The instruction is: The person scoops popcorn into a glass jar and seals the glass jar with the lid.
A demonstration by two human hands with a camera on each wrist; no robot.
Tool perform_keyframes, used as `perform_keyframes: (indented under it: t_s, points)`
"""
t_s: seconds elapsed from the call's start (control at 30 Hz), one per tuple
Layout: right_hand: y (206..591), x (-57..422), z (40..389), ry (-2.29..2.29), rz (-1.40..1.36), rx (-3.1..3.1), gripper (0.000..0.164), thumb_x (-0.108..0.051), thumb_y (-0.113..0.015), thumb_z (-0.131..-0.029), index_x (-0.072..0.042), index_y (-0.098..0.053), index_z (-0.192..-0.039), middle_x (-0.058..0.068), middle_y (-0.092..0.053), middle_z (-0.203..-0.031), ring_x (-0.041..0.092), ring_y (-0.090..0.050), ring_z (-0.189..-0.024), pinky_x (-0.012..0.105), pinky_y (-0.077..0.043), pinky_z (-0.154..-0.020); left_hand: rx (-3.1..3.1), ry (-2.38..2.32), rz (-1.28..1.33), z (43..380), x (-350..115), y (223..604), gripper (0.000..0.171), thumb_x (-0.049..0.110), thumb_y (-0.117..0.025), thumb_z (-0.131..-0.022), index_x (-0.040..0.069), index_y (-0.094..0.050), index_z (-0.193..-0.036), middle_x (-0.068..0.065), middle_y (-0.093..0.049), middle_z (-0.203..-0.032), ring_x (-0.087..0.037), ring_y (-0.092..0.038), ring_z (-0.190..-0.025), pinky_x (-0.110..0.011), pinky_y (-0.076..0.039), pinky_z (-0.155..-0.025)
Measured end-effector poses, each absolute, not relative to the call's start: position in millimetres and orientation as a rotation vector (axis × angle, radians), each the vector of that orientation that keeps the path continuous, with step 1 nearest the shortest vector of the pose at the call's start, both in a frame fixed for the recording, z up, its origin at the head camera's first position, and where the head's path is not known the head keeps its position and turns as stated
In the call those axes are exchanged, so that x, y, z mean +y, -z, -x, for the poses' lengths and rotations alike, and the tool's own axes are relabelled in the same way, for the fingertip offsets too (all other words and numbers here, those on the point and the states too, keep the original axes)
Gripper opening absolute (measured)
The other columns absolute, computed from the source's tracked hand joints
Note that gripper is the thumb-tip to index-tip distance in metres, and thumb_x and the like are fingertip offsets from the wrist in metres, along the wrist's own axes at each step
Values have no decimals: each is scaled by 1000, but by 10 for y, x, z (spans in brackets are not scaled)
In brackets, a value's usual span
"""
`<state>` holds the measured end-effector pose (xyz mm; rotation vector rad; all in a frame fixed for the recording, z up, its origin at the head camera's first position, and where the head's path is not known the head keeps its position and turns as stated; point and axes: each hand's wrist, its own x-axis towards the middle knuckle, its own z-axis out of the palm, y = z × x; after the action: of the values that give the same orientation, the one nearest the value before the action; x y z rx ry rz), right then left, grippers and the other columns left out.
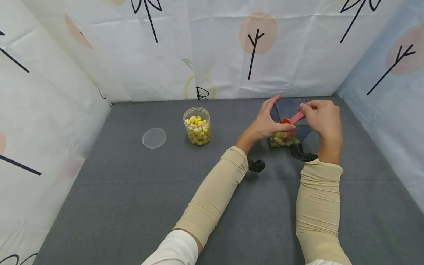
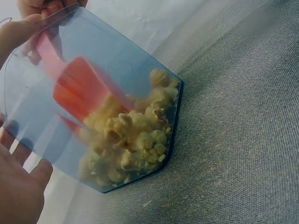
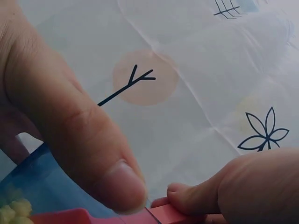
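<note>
My right hand [image 1: 322,116] pinches the handle of a pink scoop [image 2: 77,86], whose bowl is tipped down inside a clear, blue-tinted angular bin [image 2: 107,39]. Pale yellow popcorn [image 2: 128,144] lies heaped along the bin's bottom, and the scoop's edge dips into the heap. My left hand [image 1: 266,123] grips the bin from the left side, its thumb over the near rim close to the scoop handle and its fingers spread along the wall. In the left wrist view the bin looks tilted. The right wrist view shows the pink handle [image 3: 175,215] at its bottom edge.
Left of my hands stands a clear open jar [image 1: 197,127] with yellow popcorn in it. Farther left, a round clear lid [image 1: 154,138] lies flat on the grey cloth [image 1: 132,206]. Patterned white fabric [image 1: 218,51] closes off the back and both sides.
</note>
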<state>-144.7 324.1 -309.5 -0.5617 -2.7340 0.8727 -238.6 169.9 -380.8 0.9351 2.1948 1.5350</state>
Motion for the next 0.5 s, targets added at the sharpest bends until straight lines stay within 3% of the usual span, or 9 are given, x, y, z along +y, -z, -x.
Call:
perform_keyframes:
  t_s: [0.1, 0.2, 0.33, 0.5]
  points:
    - [3105, 3253, 1451, -883, 587, -2739, 51, -42, -47, -106, -1, -72, -124, 25, -69, -116, 27, -47, -81, 37, -36, -63, 2194, -1537, -938, 2386, 1696, 3806, 110, 41, -88, -78, 40, -17, -162, 13, -19, -167, -16, -27, -155, -40, -37, -121]
    - [3114, 3275, 1454, -909, 623, -2706, 49, -42, -50, -105, -2, -74, -121, 13, -72, -92, 26, -47, -75, 37, -35, -60, 2194, -1533, -936, 2384, 1695, 3803, 110, 41, -88, -78, 41, -16, -162, 13, -19, -167, -15, -27, -155, -40, -37, -120]
    - [3123, 3295, 1456, -946, 678, -2652, 47, -42, -52, -104, -3, -76, -118, -16, -57, -62, 22, -43, -64, 35, -34, -56, 2192, -1524, -930, 2383, 1691, 3800, 110, 41, -87, -78, 42, -16, -162, 13, -18, -167, -17, -26, -156, -41, -38, -120]
    - [3116, 3290, 1447, -950, 671, -2669, 48, -43, -52, -104, -3, -75, -119, -17, -57, -65, 22, -43, -68, 36, -33, -58, 2188, -1521, -931, 2385, 1686, 3796, 110, 41, -87, -79, 41, -16, -162, 13, -17, -168, -18, -26, -156, -41, -38, -120]
